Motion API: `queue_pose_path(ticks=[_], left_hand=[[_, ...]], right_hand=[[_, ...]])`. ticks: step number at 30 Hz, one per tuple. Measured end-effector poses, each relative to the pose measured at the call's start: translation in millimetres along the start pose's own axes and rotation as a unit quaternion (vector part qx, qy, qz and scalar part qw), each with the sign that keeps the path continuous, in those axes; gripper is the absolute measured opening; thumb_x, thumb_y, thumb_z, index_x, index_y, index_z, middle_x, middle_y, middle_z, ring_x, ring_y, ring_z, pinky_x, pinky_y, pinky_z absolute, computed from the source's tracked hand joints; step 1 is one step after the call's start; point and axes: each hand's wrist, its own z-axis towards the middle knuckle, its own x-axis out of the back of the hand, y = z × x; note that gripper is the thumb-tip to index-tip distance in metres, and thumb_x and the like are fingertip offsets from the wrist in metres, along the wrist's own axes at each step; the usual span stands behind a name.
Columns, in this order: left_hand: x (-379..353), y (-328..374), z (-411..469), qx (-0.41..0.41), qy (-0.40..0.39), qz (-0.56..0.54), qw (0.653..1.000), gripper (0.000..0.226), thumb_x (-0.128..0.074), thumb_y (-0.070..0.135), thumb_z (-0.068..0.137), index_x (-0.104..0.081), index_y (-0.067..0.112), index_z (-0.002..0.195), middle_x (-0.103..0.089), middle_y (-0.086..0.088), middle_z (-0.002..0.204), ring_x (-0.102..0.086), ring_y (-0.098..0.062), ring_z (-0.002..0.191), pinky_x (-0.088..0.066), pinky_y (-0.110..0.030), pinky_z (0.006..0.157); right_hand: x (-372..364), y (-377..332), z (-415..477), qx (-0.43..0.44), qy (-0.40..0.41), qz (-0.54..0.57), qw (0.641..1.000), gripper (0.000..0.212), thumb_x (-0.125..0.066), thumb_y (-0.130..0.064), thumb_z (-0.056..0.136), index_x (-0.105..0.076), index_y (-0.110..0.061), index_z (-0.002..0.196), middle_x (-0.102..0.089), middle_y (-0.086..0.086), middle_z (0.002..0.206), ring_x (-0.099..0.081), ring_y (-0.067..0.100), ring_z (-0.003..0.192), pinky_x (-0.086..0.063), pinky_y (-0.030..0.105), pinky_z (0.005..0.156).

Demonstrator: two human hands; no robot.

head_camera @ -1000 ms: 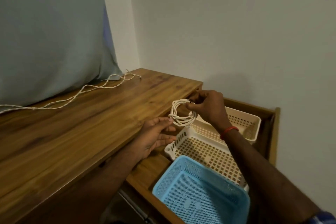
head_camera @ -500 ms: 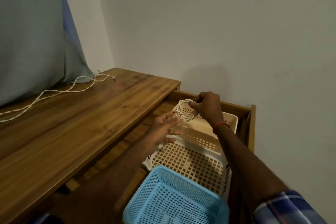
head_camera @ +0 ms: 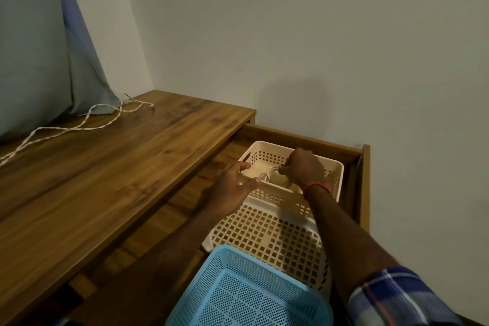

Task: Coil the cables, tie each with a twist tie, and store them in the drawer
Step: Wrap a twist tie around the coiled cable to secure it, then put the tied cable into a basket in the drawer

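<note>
1. Coiled cable (head_camera: 270,171): its pale loops sit low inside the far cream basket (head_camera: 340,167), which stands at the far end of the open drawer (head_camera: 366,180), to the right of the desk (head_camera: 119,167). Half a second ago the coil was held above that basket's rim; now it is down between the walls. Blur hides whether it rests on the bottom.
2. Right hand (head_camera: 304,167): it has dropped into the basket with the coil. Its fingers are curled tight, gripping the loops at their right side, knuckles up. The forearm slopes down from the near right, with a red band (head_camera: 316,187) at the wrist and a plaid sleeve (head_camera: 397,296) at the near edge.
3. Left hand (head_camera: 232,182): it stays open as before, fingers straight and spread, holding nothing. It now hovers lower, at the basket's near-left rim, with its fingertips just beside the loops. I cannot tell whether they touch.
4. Nearer in the drawer lie a second cream basket (head_camera: 264,233) and, nearest, a blue basket (head_camera: 238,288). Both sit in the same order as earlier.
5. On the desk at the far left, a loose twisted cable (head_camera: 66,128) still trails uncoiled from the foot of a grey curtain (head_camera: 34,47), well apart from both hands.
</note>
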Motion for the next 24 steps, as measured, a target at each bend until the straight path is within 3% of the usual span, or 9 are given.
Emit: queue_pose_path(ticks=[2, 5, 10, 13, 17, 22, 24], left_hand=[[-1.0, -0.1, 0.2, -0.029, 0.001, 0.057, 0.998, 0.051, -0.070, 0.040, 0.088, -0.052, 0.030, 0.134, -0.048, 0.011, 0.130, -0.046, -0.018, 0.125, -0.051, -0.044, 0.098], [-4.4, 0.7, -2.7, -0.065, -0.021, 0.108, 0.992, 0.056, -0.069, 0.041, 0.089, -0.047, 0.030, 0.139, -0.046, 0.006, 0.142, -0.035, -0.017, 0.135, -0.043, -0.041, 0.104], [-7.5, 2.8, -8.3, -0.077, -0.032, 0.125, 0.989, 0.061, -0.070, 0.042, 0.088, -0.044, 0.030, 0.142, -0.042, 0.004, 0.149, -0.030, -0.016, 0.139, -0.037, -0.041, 0.107], [-4.1, 1.7, -11.4, -0.078, -0.029, 0.116, 0.990, 0.060, -0.069, 0.045, 0.088, -0.044, 0.032, 0.141, -0.042, 0.004, 0.148, -0.032, -0.015, 0.137, -0.038, -0.039, 0.106], [9.9, 0.3, -20.4, -0.073, -0.029, 0.103, 0.992, 0.062, -0.068, 0.050, 0.086, -0.044, 0.033, 0.140, -0.044, 0.005, 0.144, -0.036, -0.016, 0.135, -0.042, -0.049, 0.106], [44.4, 0.8, -37.3, -0.075, 0.002, 0.145, 0.987, 0.057, -0.067, 0.048, 0.089, -0.045, 0.031, 0.139, -0.044, 0.008, 0.145, -0.029, -0.002, 0.128, -0.033, -0.032, 0.099], [61.4, -0.8, -42.8, -0.063, 0.018, 0.161, 0.985, 0.060, -0.065, 0.050, 0.089, -0.043, 0.032, 0.141, -0.041, 0.007, 0.149, -0.031, -0.008, 0.135, -0.033, -0.037, 0.105]], right_hand=[[-2.9, 2.5, -0.5, 0.004, -0.004, -0.015, 1.000, 0.040, -0.084, -0.038, 0.076, -0.074, -0.016, 0.108, -0.075, 0.005, 0.104, -0.070, 0.026, 0.094, -0.060, 0.042, 0.081], [-6.0, 6.9, -2.8, 0.010, -0.028, -0.052, 0.998, 0.044, -0.083, -0.031, 0.078, -0.068, -0.013, 0.116, -0.071, 0.009, 0.112, -0.067, 0.030, 0.103, -0.058, 0.044, 0.087], [-5.3, 11.2, 0.2, 0.010, -0.061, -0.054, 0.997, 0.038, -0.077, -0.013, 0.081, -0.066, -0.011, 0.118, -0.067, 0.013, 0.120, -0.063, 0.032, 0.110, -0.055, 0.047, 0.096], [-1.9, 11.0, -0.4, 0.021, -0.069, -0.068, 0.995, 0.043, -0.079, -0.019, 0.080, -0.067, -0.017, 0.122, -0.066, 0.010, 0.123, -0.062, 0.030, 0.113, -0.054, 0.046, 0.096], [8.1, 7.6, -0.7, 0.053, -0.054, -0.085, 0.994, 0.048, -0.075, -0.029, 0.086, -0.062, -0.023, 0.132, -0.065, 0.006, 0.131, -0.059, 0.029, 0.120, -0.049, 0.046, 0.102], [21.1, -12.7, -8.8, 0.120, -0.028, -0.091, 0.988, 0.048, -0.072, -0.045, 0.088, -0.062, -0.029, 0.132, -0.065, 0.004, 0.131, -0.051, 0.031, 0.126, -0.034, 0.048, 0.105], [23.8, -27.5, -17.6, 0.159, -0.006, -0.099, 0.982, 0.045, -0.072, -0.046, 0.088, -0.066, -0.029, 0.128, -0.067, 0.005, 0.129, -0.051, 0.032, 0.125, -0.032, 0.048, 0.104]])
